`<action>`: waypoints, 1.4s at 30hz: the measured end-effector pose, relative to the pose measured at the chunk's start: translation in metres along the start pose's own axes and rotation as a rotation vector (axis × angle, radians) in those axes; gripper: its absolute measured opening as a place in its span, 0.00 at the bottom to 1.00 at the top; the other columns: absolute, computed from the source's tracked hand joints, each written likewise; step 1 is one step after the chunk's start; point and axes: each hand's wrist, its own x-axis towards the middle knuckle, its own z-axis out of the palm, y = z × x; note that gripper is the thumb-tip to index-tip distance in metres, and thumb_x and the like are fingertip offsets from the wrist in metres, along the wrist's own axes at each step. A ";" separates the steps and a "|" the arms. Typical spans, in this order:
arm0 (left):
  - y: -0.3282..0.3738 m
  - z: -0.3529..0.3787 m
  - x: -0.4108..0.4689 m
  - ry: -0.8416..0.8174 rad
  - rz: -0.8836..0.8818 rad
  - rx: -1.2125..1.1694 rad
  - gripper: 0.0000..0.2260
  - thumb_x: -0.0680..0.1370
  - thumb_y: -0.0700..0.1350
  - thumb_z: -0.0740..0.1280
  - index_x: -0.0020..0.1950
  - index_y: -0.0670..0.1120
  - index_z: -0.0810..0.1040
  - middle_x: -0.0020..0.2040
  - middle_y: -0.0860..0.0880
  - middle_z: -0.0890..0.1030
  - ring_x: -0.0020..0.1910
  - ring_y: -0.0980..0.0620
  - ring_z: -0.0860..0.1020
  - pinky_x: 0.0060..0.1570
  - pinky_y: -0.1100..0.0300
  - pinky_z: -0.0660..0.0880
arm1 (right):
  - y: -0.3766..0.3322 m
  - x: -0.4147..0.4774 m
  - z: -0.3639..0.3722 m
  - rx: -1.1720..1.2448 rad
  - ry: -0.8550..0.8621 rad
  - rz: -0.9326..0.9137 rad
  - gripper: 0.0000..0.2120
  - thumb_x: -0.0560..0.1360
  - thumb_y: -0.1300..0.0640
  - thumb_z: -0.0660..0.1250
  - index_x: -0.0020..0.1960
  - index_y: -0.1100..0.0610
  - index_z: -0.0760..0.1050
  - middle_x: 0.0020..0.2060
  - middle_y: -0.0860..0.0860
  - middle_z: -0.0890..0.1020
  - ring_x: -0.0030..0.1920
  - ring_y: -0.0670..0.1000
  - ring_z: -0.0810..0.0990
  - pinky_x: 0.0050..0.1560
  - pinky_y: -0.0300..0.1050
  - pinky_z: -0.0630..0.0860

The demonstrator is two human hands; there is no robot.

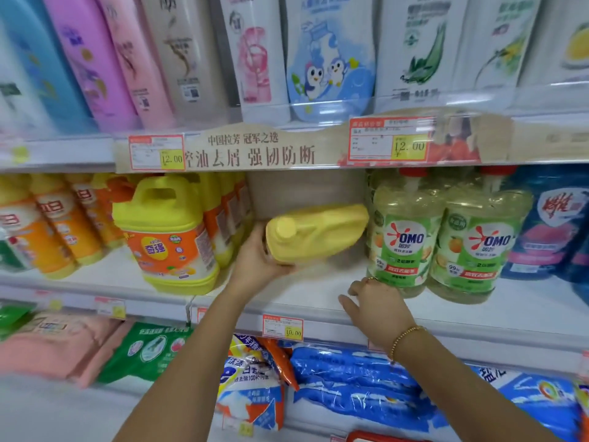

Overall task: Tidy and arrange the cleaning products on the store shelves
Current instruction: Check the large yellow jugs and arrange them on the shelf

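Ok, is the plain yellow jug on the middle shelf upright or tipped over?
Tipped on its side: the yellow jug lies horizontal, cap toward the camera, the left hand gripping its cap end.

gap on middle shelf [318,291] between upright yellow jug [165,237] at left and omo bottles [404,240] at right. tipped yellow jug [318,232] fills back of gap, left hand [255,260] gripping it. shelf front bare. right hand [373,301] just beside omo bottles. banner rail [248,148] limits headroom.

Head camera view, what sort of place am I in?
Probably a supermarket cleaning aisle: price tags on the shelf edges, rows of detergent jugs, and OMO bottles side by side.
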 end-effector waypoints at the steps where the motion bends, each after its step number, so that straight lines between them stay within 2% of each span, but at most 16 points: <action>1: 0.002 0.001 -0.011 -0.004 0.042 0.025 0.33 0.61 0.38 0.82 0.58 0.56 0.70 0.51 0.61 0.79 0.49 0.66 0.77 0.42 0.75 0.71 | 0.001 -0.003 -0.003 0.130 0.000 0.045 0.19 0.79 0.46 0.60 0.64 0.56 0.73 0.59 0.53 0.79 0.57 0.52 0.78 0.56 0.44 0.72; 4: 0.008 0.003 -0.035 0.025 0.092 0.049 0.32 0.61 0.41 0.82 0.56 0.59 0.70 0.50 0.61 0.80 0.50 0.60 0.78 0.45 0.65 0.75 | 0.001 -0.017 -0.013 0.817 0.144 0.203 0.25 0.72 0.52 0.72 0.67 0.53 0.69 0.58 0.51 0.79 0.55 0.51 0.79 0.52 0.48 0.78; 6: 0.013 0.001 -0.045 0.062 0.081 0.061 0.31 0.61 0.40 0.81 0.56 0.58 0.72 0.50 0.62 0.79 0.49 0.55 0.78 0.47 0.56 0.77 | -0.002 -0.029 -0.024 1.193 0.203 0.202 0.25 0.71 0.58 0.74 0.65 0.48 0.70 0.56 0.49 0.80 0.51 0.51 0.81 0.48 0.50 0.81; 11: 0.048 -0.009 -0.068 0.026 0.087 0.081 0.30 0.60 0.38 0.81 0.54 0.59 0.71 0.49 0.62 0.79 0.48 0.62 0.77 0.50 0.55 0.76 | -0.006 -0.059 -0.058 1.354 0.252 0.083 0.23 0.70 0.64 0.73 0.58 0.43 0.74 0.48 0.50 0.82 0.50 0.50 0.82 0.49 0.42 0.80; 13: 0.067 -0.014 -0.078 0.030 0.125 0.077 0.29 0.61 0.38 0.81 0.55 0.55 0.72 0.50 0.63 0.79 0.49 0.63 0.77 0.48 0.59 0.76 | -0.005 -0.076 -0.071 1.345 0.287 0.050 0.22 0.71 0.64 0.73 0.58 0.44 0.74 0.46 0.51 0.82 0.49 0.50 0.83 0.48 0.40 0.80; 16: 0.098 -0.020 -0.095 0.028 0.161 0.061 0.30 0.61 0.42 0.82 0.55 0.58 0.71 0.51 0.63 0.79 0.51 0.64 0.76 0.47 0.68 0.74 | -0.005 -0.104 -0.096 1.308 0.355 -0.023 0.23 0.71 0.64 0.73 0.61 0.46 0.73 0.46 0.49 0.83 0.47 0.45 0.83 0.49 0.40 0.80; 20: 0.148 -0.020 -0.117 -0.001 0.138 -0.020 0.31 0.58 0.48 0.83 0.53 0.60 0.69 0.49 0.67 0.78 0.50 0.65 0.77 0.44 0.69 0.76 | 0.003 -0.135 -0.141 1.282 0.474 -0.100 0.29 0.71 0.62 0.73 0.64 0.39 0.69 0.48 0.48 0.82 0.47 0.43 0.82 0.47 0.33 0.78; 23: 0.181 -0.012 -0.127 -0.008 0.102 -0.185 0.32 0.56 0.51 0.84 0.55 0.58 0.73 0.50 0.62 0.81 0.49 0.62 0.80 0.43 0.65 0.78 | 0.012 -0.153 -0.170 1.142 0.576 -0.127 0.26 0.71 0.64 0.72 0.65 0.46 0.72 0.50 0.45 0.82 0.47 0.39 0.81 0.47 0.29 0.76; 25: 0.203 -0.004 -0.129 -0.009 0.084 -0.306 0.35 0.53 0.54 0.81 0.57 0.55 0.74 0.51 0.59 0.83 0.50 0.59 0.82 0.45 0.62 0.79 | 0.020 -0.165 -0.186 1.040 0.628 -0.179 0.25 0.71 0.65 0.71 0.62 0.43 0.74 0.54 0.42 0.81 0.52 0.36 0.80 0.53 0.31 0.76; 28: 0.231 0.011 -0.129 -0.016 0.060 -0.458 0.36 0.52 0.51 0.81 0.58 0.53 0.75 0.52 0.56 0.84 0.50 0.56 0.82 0.45 0.59 0.80 | 0.039 -0.178 -0.197 0.764 0.649 -0.253 0.29 0.70 0.60 0.73 0.64 0.37 0.69 0.65 0.35 0.72 0.64 0.33 0.70 0.65 0.34 0.69; 31: 0.257 0.027 -0.131 -0.005 0.047 -0.611 0.35 0.52 0.47 0.81 0.58 0.51 0.75 0.52 0.55 0.84 0.51 0.55 0.82 0.45 0.60 0.80 | 0.057 -0.190 -0.186 0.540 0.634 -0.268 0.42 0.68 0.54 0.76 0.73 0.34 0.56 0.74 0.40 0.61 0.71 0.35 0.59 0.70 0.37 0.61; 33: 0.271 0.036 -0.134 -0.011 0.048 -0.716 0.37 0.53 0.47 0.80 0.61 0.48 0.75 0.54 0.51 0.84 0.53 0.51 0.82 0.47 0.57 0.81 | 0.062 -0.199 -0.177 0.494 0.667 -0.281 0.46 0.66 0.51 0.75 0.73 0.31 0.51 0.76 0.43 0.52 0.72 0.31 0.51 0.68 0.31 0.57; 35: 0.282 0.044 -0.138 -0.058 0.037 -0.812 0.36 0.56 0.43 0.79 0.63 0.46 0.74 0.55 0.48 0.84 0.54 0.48 0.82 0.46 0.55 0.81 | 0.066 -0.204 -0.172 0.446 0.804 -0.306 0.46 0.65 0.51 0.73 0.74 0.33 0.51 0.77 0.47 0.48 0.74 0.35 0.51 0.69 0.30 0.58; 37: 0.292 0.053 -0.142 -0.145 0.008 -0.891 0.37 0.57 0.41 0.80 0.65 0.44 0.74 0.55 0.45 0.84 0.55 0.45 0.82 0.46 0.54 0.81 | 0.069 -0.209 -0.174 0.388 0.959 -0.329 0.43 0.66 0.51 0.72 0.74 0.36 0.54 0.77 0.49 0.46 0.76 0.51 0.56 0.70 0.45 0.65; 39: 0.300 0.059 -0.144 -0.202 -0.004 -0.928 0.45 0.50 0.48 0.84 0.66 0.43 0.74 0.57 0.43 0.83 0.54 0.44 0.82 0.45 0.54 0.81 | 0.073 -0.213 -0.179 0.316 1.081 -0.356 0.40 0.68 0.50 0.70 0.74 0.37 0.55 0.76 0.50 0.46 0.75 0.59 0.58 0.68 0.56 0.67; 42: 0.305 0.059 -0.141 -0.281 0.039 -0.929 0.47 0.47 0.55 0.84 0.64 0.47 0.75 0.58 0.45 0.82 0.55 0.47 0.82 0.44 0.56 0.80 | 0.081 -0.218 -0.183 0.321 1.158 -0.392 0.36 0.69 0.51 0.70 0.71 0.36 0.59 0.75 0.54 0.52 0.75 0.49 0.58 0.70 0.43 0.65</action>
